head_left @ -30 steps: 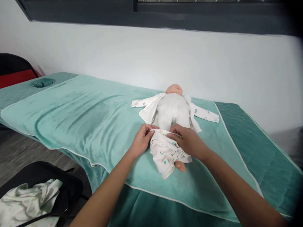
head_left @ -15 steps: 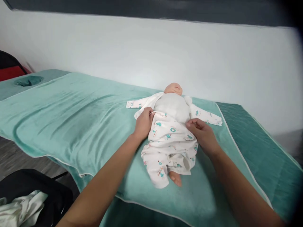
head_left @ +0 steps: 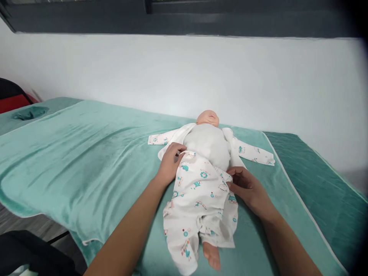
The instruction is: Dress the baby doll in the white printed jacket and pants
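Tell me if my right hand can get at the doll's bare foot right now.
Probably yes: the bare foot pokes out uncovered below the trousers, and nothing seems to block it, though the right hand would have to leave the waistband.

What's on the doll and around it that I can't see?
Head view:
- Doll's other foot: hidden by a leg of the patterned trousers.
- Inside the sleeves: hidden by their own cloth.
- Black chair: cut off by the left and bottom edges.
- Smallest trouser prints: too small to make out.
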`<move>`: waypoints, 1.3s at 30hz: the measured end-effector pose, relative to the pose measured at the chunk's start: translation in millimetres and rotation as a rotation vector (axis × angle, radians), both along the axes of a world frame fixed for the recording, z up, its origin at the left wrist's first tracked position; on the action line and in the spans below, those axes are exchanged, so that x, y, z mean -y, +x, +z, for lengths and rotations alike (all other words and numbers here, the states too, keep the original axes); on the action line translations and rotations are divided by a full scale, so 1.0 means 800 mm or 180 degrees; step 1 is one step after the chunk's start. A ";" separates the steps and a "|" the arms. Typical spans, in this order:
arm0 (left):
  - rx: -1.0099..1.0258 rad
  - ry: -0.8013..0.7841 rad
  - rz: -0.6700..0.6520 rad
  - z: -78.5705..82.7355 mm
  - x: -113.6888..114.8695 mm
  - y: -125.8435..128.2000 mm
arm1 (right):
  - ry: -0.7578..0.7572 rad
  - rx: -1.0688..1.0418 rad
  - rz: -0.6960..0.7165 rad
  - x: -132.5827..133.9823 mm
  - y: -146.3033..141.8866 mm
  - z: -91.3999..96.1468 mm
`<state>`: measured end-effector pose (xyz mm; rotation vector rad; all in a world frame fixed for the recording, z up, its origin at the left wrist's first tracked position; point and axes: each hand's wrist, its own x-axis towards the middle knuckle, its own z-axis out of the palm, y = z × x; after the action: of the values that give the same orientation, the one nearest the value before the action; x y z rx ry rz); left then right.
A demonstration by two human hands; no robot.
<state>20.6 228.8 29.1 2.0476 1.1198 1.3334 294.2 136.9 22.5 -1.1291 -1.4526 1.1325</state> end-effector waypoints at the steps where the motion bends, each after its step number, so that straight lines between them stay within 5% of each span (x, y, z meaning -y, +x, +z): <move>1: 0.0019 0.0131 -0.0052 0.000 -0.002 0.000 | 0.0099 0.0034 -0.0162 -0.003 -0.002 -0.002; 6: 0.0156 0.0171 -0.0282 0.007 -0.014 0.009 | 0.0614 0.0241 -0.0624 -0.019 -0.010 -0.005; 12: -0.0137 -0.0667 -0.0868 0.031 -0.047 0.012 | 0.1223 0.1479 -0.0750 -0.046 -0.003 0.031; 17: -0.0080 -0.1098 -0.1306 0.034 -0.061 0.000 | 0.1000 0.1136 -0.1017 -0.089 -0.012 0.050; 25: 0.0874 -0.0669 -0.1101 0.032 -0.039 0.009 | 0.0596 -0.0098 -0.1121 -0.090 -0.019 0.021; 34: -0.0430 0.0035 -0.0669 0.038 -0.021 0.021 | 0.1174 0.0883 -0.1123 -0.070 -0.031 0.035; 39: -0.0269 0.0126 -0.0669 0.038 -0.015 0.024 | 0.1155 0.1070 -0.1114 -0.066 -0.038 0.037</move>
<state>39.9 240.7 59.3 2.1998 0.8894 1.1842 263.9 189.7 52.5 -1.2852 -1.5559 0.4276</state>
